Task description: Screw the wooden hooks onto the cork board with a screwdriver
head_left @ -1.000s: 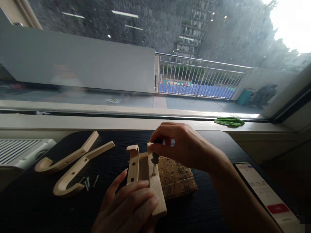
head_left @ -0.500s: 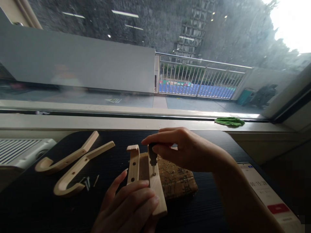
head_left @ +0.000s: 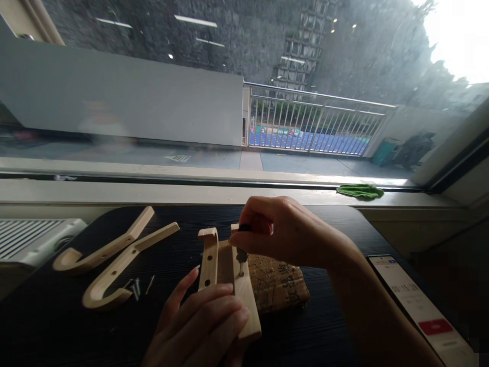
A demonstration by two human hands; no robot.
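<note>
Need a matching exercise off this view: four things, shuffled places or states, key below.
1. Screwdriver
2. Cloth
3. Phone
4. Screws

A. Lit, showing a red button
B. Loose beside a hook
C. Held in the right hand
D. Green, on the sill

Pairs: 1-C, 2-D, 3-A, 4-B

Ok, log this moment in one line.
left hand: resting on wooden bracket | right hand: gripping screwdriver, tip at bracket hole | loose screws: on table beside wooden hook
</note>
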